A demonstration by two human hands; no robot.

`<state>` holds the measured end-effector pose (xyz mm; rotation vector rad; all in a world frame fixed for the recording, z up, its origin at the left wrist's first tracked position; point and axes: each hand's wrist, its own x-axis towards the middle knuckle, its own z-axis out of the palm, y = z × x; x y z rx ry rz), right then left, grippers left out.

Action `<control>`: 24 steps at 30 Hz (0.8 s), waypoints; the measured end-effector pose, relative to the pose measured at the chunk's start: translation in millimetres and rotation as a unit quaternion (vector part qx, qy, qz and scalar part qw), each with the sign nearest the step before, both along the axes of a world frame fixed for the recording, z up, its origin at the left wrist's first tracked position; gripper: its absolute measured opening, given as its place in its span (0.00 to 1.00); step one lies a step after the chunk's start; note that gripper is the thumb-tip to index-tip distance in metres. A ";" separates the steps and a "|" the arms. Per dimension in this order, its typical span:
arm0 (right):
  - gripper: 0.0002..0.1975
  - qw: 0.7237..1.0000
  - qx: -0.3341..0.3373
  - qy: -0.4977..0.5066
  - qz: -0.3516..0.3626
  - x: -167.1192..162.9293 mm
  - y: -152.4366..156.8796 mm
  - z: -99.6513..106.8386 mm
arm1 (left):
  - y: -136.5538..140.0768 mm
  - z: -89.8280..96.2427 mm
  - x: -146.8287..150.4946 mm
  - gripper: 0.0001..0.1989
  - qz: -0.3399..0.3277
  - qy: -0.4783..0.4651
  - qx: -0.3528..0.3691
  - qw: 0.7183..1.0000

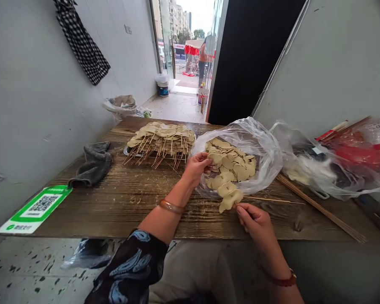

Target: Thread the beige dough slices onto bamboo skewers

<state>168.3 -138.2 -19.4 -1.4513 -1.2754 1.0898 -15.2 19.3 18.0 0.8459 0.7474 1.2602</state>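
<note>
My right hand (255, 219) pinches the lower end of a skewer, on which several flat beige slices (230, 196) are threaded. Over the left edge of an open clear plastic bag (266, 147), my left hand (198, 168) has its thumb and fingers closed on a round beige slice (214, 159). Many loose slices (239, 162) lie heaped inside that bag. Left of it, a metal tray (126, 150) carries a tall stack of filled skewers (161, 137), their bare stick ends pointing toward me.
Bare bamboo sticks (323, 207) lie at the right of the wooden table (139, 211), beside more plastic bags (335, 173). At the left are a dark grey cloth (93, 164) and a green QR card (36, 209). A person (202, 55) stands beyond the doorway.
</note>
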 end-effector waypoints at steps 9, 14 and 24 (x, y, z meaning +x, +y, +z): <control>0.18 1.000 0.005 -0.008 -0.008 -1.7 0.9 -1.0 | -4.3 4.1 -2.6 0.16 0.010 0.001 0.015 1.000; 0.20 1.000 0.002 -0.017 -0.011 -2.1 0.0 -1.2 | -3.5 5.2 -4.7 0.16 0.035 0.002 0.020 0.999; 0.19 0.999 0.013 -0.038 -0.010 -3.7 1.6 0.7 | -3.9 8.9 -2.6 0.12 0.059 0.077 0.096 0.991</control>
